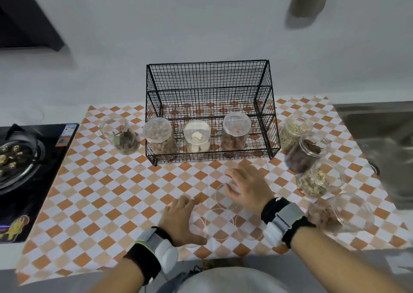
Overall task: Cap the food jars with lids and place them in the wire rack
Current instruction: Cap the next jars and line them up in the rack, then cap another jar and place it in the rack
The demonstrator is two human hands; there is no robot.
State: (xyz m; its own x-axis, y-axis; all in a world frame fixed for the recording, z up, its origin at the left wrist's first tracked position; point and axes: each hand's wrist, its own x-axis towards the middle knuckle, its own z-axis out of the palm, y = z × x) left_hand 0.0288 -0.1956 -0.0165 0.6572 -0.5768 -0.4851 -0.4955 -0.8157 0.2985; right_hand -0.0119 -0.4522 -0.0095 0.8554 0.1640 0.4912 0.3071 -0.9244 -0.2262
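A black wire rack (207, 78) stands at the back of the checked cloth. Three capped jars are inside it: nuts (159, 136), white pieces (197, 137) and brown pieces (235, 131). An uncapped jar of dark leaves (120, 136) stands left of the rack. Several uncapped jars stand right of it: green grains (293, 131), dark red pieces (306, 155), a mixed fill (319, 178) and a tipped one (342, 212). My right hand (245, 185) curls its fingers and thumb on a clear lid (223, 203) on the cloth. My left hand (181, 219) lies flat beside another clear lid (199, 230). A third lid (248, 228) lies under my right wrist.
A black stove with a pan (17, 163) is on the left. A steel sink (384, 140) is on the right. The checked cloth (111, 192) covers the counter between them. A grey wall rises behind the rack.
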